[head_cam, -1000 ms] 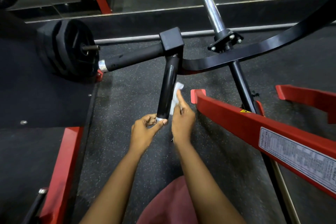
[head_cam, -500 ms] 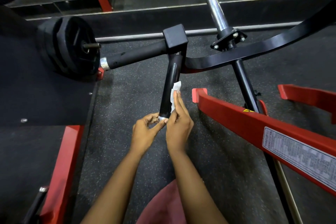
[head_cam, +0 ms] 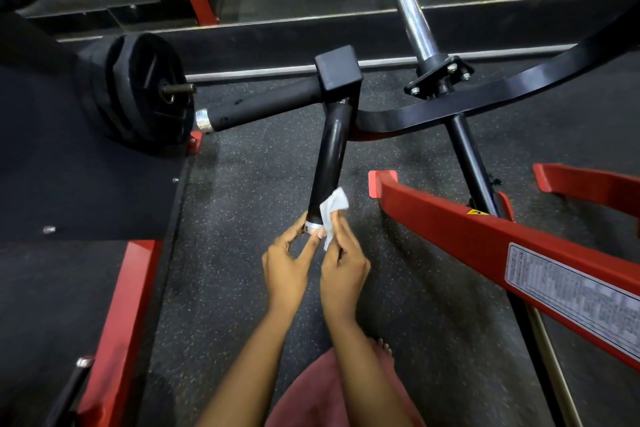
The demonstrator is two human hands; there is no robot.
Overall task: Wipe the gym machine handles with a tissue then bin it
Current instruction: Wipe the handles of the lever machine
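Note:
A black machine handle (head_cam: pixel 329 159) points down toward me from a square black block (head_cam: pixel 338 73). Its silver end cap sits between the fingertips of my left hand (head_cam: pixel 285 265), which pinches the tip. My right hand (head_cam: pixel 343 267) holds a small white tissue (head_cam: pixel 331 210) pressed against the handle's lower right side, just above the cap. A second black handle (head_cam: pixel 266 107) with a silver end runs out to the left from the same block.
A stack of black weight plates (head_cam: pixel 138 94) stands at the left. A chrome plate post (head_cam: pixel 408 10) rises at the back. The red frame beam (head_cam: pixel 485 246) with a label crosses at the right, another red rail (head_cam: pixel 117 322) at the left. Speckled rubber floor lies below.
My right hand has slid the tissue down the handle, from its middle toward the silver end cap. My left hand stays pinched on the tip.

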